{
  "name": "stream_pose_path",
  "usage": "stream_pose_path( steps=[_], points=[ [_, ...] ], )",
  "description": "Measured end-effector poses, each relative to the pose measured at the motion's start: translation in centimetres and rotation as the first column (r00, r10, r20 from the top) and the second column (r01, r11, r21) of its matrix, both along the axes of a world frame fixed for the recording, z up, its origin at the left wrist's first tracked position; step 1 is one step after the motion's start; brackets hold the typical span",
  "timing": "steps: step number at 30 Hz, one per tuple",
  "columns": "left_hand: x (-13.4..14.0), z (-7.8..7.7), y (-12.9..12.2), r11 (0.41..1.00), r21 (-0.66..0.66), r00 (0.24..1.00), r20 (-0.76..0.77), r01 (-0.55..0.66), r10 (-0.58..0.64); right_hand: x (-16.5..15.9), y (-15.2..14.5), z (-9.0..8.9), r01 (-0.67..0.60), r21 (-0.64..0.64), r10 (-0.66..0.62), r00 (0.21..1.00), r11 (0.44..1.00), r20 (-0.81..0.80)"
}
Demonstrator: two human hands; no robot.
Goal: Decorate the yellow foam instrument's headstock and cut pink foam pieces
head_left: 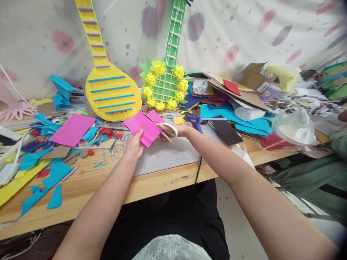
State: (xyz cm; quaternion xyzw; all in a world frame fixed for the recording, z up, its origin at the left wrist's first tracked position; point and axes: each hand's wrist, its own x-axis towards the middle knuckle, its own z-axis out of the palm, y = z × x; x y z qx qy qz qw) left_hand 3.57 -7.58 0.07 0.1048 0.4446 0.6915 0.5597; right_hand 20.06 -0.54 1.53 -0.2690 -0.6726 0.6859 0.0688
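Note:
My left hand [135,145] pinches a sheet of magenta paper [145,130] by its lower left edge, thumb on top. In my right hand [173,132] is a pair of scissors with cream handles [171,129]. Their blades lie across the paper, and part of the sheet shows beyond them. Both hands are above a grey cutting mat [165,160]. Another magenta sheet [73,130] lies to the left among scraps. A metal ruler [111,126] rests just behind my left hand.
Upright at the back stand a yellow paper instrument [114,95] and a green one with yellow flowers [167,85]. A glue gun [195,122], a black phone [226,130] and a lidded cup [288,130] are on the right. Blue scraps [56,175] cover the left side; a person's sleeve [306,180] shows far right.

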Motion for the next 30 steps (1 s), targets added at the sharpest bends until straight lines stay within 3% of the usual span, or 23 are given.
stream_pose_path(
  steps=[20, 30],
  points=[
    [0.5, -1.0, -0.1, 1.0, -0.009, 1.0, -0.008, -0.017, 0.017, -0.4, 0.1, -0.2, 0.121, 0.11, -0.125, 0.992, 0.986, 0.025],
    [0.6, -0.8, -0.1, 0.999, -0.049, 1.0, 0.014, -0.016, 0.016, -0.5, 0.0, -0.6, 0.174, 0.178, -0.178, 0.984, 0.969, 0.011]
  ],
)
